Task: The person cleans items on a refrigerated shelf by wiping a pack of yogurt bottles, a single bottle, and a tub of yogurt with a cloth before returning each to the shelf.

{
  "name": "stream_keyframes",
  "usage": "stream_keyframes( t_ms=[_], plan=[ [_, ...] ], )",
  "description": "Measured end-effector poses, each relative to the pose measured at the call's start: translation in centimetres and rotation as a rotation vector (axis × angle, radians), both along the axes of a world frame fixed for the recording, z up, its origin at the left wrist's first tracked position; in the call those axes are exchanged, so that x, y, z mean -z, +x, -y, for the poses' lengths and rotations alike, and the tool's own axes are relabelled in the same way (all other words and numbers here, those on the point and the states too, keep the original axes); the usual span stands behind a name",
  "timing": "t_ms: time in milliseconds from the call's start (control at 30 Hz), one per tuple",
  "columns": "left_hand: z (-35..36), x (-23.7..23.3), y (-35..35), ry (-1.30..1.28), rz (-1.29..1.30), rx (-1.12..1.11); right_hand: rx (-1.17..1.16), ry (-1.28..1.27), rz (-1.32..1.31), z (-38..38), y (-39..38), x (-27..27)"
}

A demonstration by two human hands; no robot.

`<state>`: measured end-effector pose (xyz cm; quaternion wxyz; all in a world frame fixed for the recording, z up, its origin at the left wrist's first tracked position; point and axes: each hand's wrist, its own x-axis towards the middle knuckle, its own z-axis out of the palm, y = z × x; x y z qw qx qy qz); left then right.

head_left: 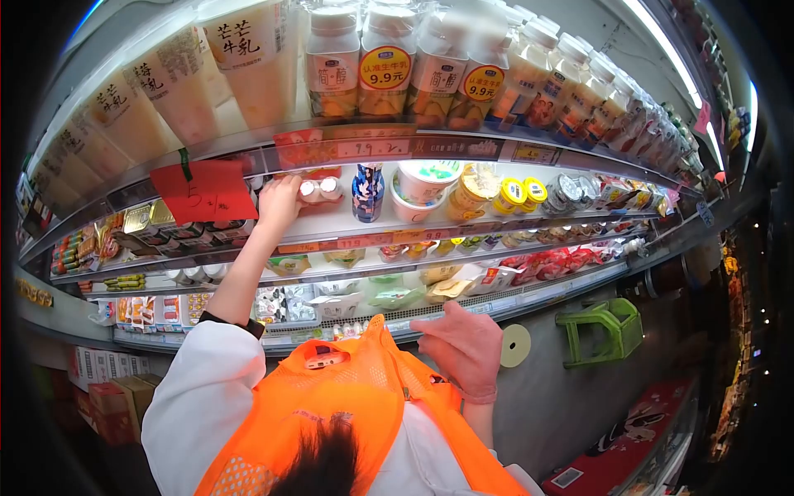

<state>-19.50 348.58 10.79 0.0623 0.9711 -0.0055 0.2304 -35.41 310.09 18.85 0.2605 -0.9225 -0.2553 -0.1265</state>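
Here, in the head view, the left hand (281, 202) reaches onto the shelf (331, 221) just left of the blue bottle (367, 194), its fingers curled beside two white-capped bottles (321, 191). Those lie between the hand and the blue bottle; I cannot tell whether the hand grips them or only touches them. The right hand, in a pink glove (467, 351), is below and right of the blue bottle, away from the shelf, loosely open with nothing visible in it.

Above and left of the blue bottle, a tall drink pack (248, 62) reads "芒芒牛乳". Directly above, white-capped milk bottles (387, 62) read "简醇", and two round yellow stickers (385, 70) say "认准生牛乳 9.9元". The red sign (205, 192), left of the blue bottle, shows a handwritten "5", the rest unclear; it covers part of the goods behind. A blurred patch hides some bottle tops above.

Right of the blue bottle stand two stacked white tubs (422, 178) and two yellow-lidded jars (513, 193). One green stool (608, 326) sits farther below right. Dark hair covers part of the orange vest (331, 397).
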Motion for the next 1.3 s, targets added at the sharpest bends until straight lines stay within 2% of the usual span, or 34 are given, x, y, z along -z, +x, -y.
stream_keyframes(
  t_ms=[167, 233, 367, 600, 767, 933, 1033, 1133, 1300],
  plan=[
    [2.5, -2.2, -5.2, -0.107, 0.245, 0.097, -0.084, -0.050, 0.066, -0.1, 1.4, -1.6],
    [3.8, -2.9, -7.8, -0.110, 0.267, 0.051, -0.116, -0.083, 0.099, 0.1, 2.0, -2.5],
    [6.2, -2.7, -12.8, -0.177, 0.300, 0.099, -0.180, -0.184, 0.170, 1.3, 2.8, -4.9],
    [12.6, -1.0, -20.7, -0.533, 0.089, -0.006, -0.338, -0.521, 0.276, 2.2, 2.9, -10.6],
    [15.9, 0.7, -25.3, -0.556, 0.005, -0.175, -0.498, -0.730, 0.302, 0.7, 5.4, -15.6],
    [17.7, 1.2, -28.7, -0.546, -0.127, -0.316, -0.584, -0.663, 0.191, 0.7, 6.8, -12.4],
    [17.8, 1.4, -30.2, -0.410, -0.118, -0.315, -0.591, -0.587, 0.097, 1.1, 6.8, -9.5],
    [15.9, 3.7, -32.5, -0.492, -0.198, -0.361, -0.559, -0.502, 0.000, 2.0, 6.2, -6.8],
    [15.7, 2.6, -32.3, -0.514, -0.137, -0.397, -0.464, -0.388, -0.150, 2.8, 5.0, -3.2]
  ],
)
